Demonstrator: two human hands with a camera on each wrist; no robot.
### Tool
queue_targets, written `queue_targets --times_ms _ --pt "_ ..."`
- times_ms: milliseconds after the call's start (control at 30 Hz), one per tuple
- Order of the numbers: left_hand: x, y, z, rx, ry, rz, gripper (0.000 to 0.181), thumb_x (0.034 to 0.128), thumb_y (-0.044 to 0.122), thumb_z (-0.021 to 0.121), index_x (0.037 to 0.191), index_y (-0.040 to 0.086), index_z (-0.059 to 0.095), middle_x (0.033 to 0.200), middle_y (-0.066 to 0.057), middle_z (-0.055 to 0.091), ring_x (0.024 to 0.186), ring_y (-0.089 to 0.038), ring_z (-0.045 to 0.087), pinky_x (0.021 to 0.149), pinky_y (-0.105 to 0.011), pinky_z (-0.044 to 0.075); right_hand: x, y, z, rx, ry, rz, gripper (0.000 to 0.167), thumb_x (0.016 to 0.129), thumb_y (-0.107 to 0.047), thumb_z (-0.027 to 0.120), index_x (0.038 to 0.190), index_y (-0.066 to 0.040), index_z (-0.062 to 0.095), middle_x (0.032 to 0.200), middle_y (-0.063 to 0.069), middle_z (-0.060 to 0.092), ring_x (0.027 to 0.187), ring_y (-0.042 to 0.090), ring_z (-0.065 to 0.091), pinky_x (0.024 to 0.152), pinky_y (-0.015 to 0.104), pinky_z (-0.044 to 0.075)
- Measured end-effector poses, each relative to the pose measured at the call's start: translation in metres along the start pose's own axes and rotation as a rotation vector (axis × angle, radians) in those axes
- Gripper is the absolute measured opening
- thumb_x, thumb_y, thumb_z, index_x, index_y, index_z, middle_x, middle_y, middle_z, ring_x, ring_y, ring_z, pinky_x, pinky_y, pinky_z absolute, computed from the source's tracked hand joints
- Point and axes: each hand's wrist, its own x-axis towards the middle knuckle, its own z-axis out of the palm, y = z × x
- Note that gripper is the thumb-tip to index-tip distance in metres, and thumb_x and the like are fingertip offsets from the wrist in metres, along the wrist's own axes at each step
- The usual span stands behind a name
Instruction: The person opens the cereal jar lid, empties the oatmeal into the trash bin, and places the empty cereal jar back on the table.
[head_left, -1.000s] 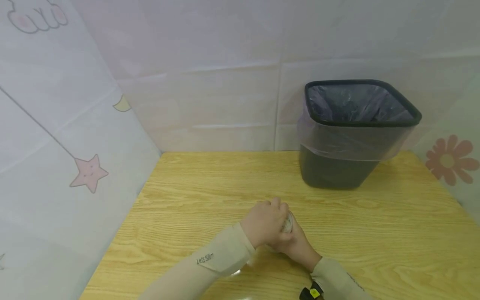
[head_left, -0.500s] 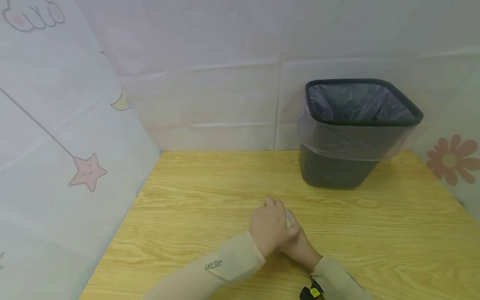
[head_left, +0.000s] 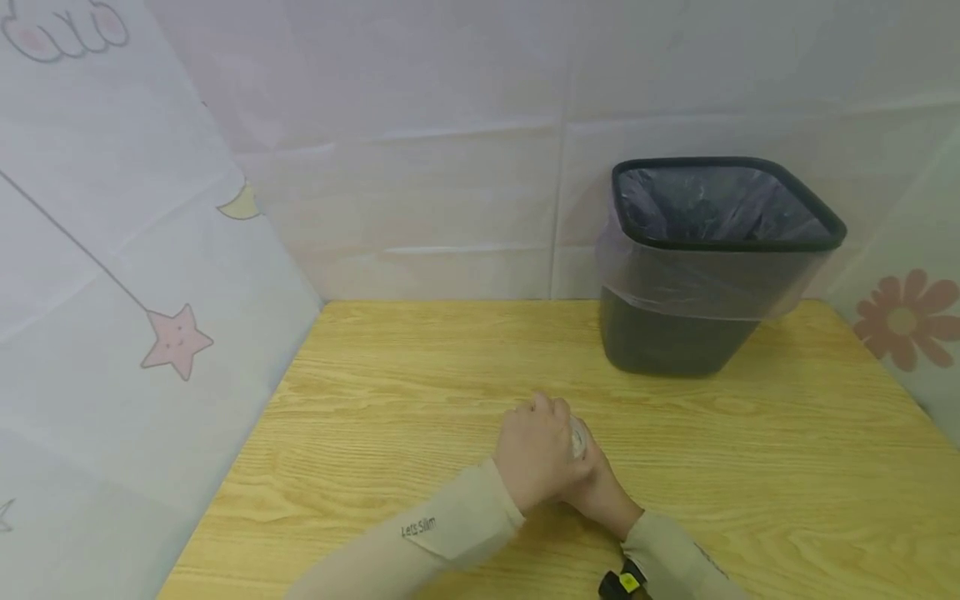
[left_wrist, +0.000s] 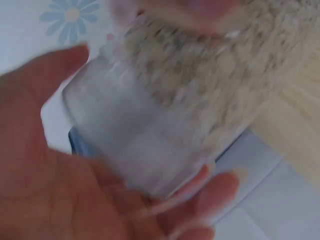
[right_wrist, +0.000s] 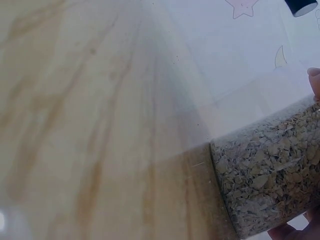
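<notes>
A clear plastic jar full of pale oat-like flakes [right_wrist: 270,172] lies tilted between the two hands; in the head view only a sliver of the jar [head_left: 577,439] shows. My left hand [head_left: 535,454] grips its end from above. In the left wrist view, blurred, thumb and fingers curl round the clear lid [left_wrist: 132,130], which touches the flake-filled body. My right hand [head_left: 602,496] holds the jar's body from the other side, mostly hidden behind the left in the head view. Its fingertips [right_wrist: 314,82] show at the right edge of the right wrist view.
Beyond the hands, at the back right of the wood-grain table [head_left: 390,367], stands a dark bin [head_left: 660,342] lined with a thin clear bag. Printed cloth walls [head_left: 420,192] enclose the back and sides.
My left hand has shifted slightly right and turned over the jar's end, then eased back a little left. The right hand keeps its place on the jar.
</notes>
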Motion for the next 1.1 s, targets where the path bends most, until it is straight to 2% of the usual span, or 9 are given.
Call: queue_targets --times_ms 100,133,233,367,500,700,833,933,1100 --pt "0.000 -0.009 -0.008 -0.036 -0.058 0.131 0.045 0.0806 0.052 0.068 0.101 0.012 0.064 0.088 -0.001 0.059 0.076 -0.015 0.059 0.061 -0.026 0.049 -0.002 0.006 0.000 0.290 -0.003 0.047 0.068 0.076 0.008 0.076 0.131 0.007 0.035 0.118 0.016 0.055 0.102 0.008 0.054 0.085 0.022 0.048" --pt "0.000 -0.012 -0.010 -0.049 -0.079 0.173 0.044 0.0795 0.048 0.071 0.105 0.012 0.064 0.091 -0.001 0.060 0.080 -0.015 0.060 0.065 -0.026 0.050 -0.002 0.008 0.000 0.327 -0.013 0.037 0.069 0.077 0.006 0.076 0.133 0.006 0.034 0.119 0.015 0.054 0.102 0.005 0.054 0.085 0.022 0.048" --pt "0.005 -0.020 -0.013 -0.075 -0.117 0.275 0.038 0.0797 0.038 0.071 0.108 0.013 0.065 0.093 0.000 0.059 0.082 -0.015 0.060 0.067 -0.026 0.051 -0.002 0.013 0.001 0.376 -0.027 0.005 0.076 0.078 0.003 0.077 0.137 0.006 0.030 0.123 0.013 0.051 0.105 0.003 0.054 0.086 0.022 0.048" --pt "0.008 -0.026 -0.011 -0.084 -0.122 0.334 0.039 0.0803 0.038 0.072 0.111 0.015 0.066 0.094 0.002 0.059 0.080 -0.012 0.058 0.068 -0.023 0.051 -0.003 0.014 0.001 0.404 -0.035 0.001 0.079 0.076 0.004 0.078 0.137 0.007 0.028 0.124 0.012 0.050 0.104 0.004 0.054 0.085 0.023 0.049" --pt "0.007 -0.026 -0.008 -0.051 -0.059 0.329 0.041 0.0777 0.045 0.075 0.103 0.014 0.065 0.086 0.004 0.056 0.073 -0.010 0.057 0.063 -0.021 0.049 -0.002 0.012 0.001 0.406 -0.031 0.020 0.079 0.075 0.004 0.078 0.137 0.007 0.029 0.124 0.013 0.050 0.106 0.003 0.053 0.086 0.022 0.048" --pt "0.005 -0.022 -0.001 -0.039 0.022 0.266 0.044 0.0771 0.051 0.072 0.092 0.011 0.061 0.079 0.002 0.053 0.064 -0.009 0.053 0.053 -0.020 0.046 -0.001 0.008 0.000 0.395 -0.033 0.076 0.080 0.076 0.004 0.078 0.138 0.008 0.028 0.128 0.019 0.048 0.108 0.001 0.051 0.088 0.021 0.047" --pt "0.005 -0.018 0.003 -0.106 0.010 0.179 0.047 0.0777 0.053 0.069 0.093 0.010 0.060 0.080 0.000 0.052 0.058 -0.007 0.049 0.047 -0.018 0.042 0.000 0.004 0.001 0.335 -0.022 0.094 0.078 0.075 0.005 0.078 0.136 0.009 0.030 0.127 0.022 0.048 0.107 0.000 0.049 0.088 0.022 0.047" --pt "0.004 -0.017 0.005 -0.169 -0.020 0.123 0.046 0.0780 0.052 0.068 0.094 0.010 0.059 0.079 -0.001 0.050 0.054 -0.006 0.045 0.041 -0.017 0.038 0.000 0.002 0.001 0.280 -0.011 0.082 0.076 0.074 0.005 0.079 0.134 0.008 0.032 0.125 0.021 0.048 0.106 0.008 0.050 0.087 0.024 0.048" --pt "0.003 -0.016 0.007 -0.168 -0.021 0.106 0.046 0.0801 0.053 0.067 0.096 0.010 0.061 0.080 -0.002 0.049 0.053 -0.007 0.045 0.038 -0.017 0.036 0.003 -0.001 0.001 0.214 -0.003 0.118 0.074 0.071 0.006 0.080 0.130 0.007 0.035 0.122 0.019 0.050 0.106 0.022 0.053 0.086 0.026 0.049"
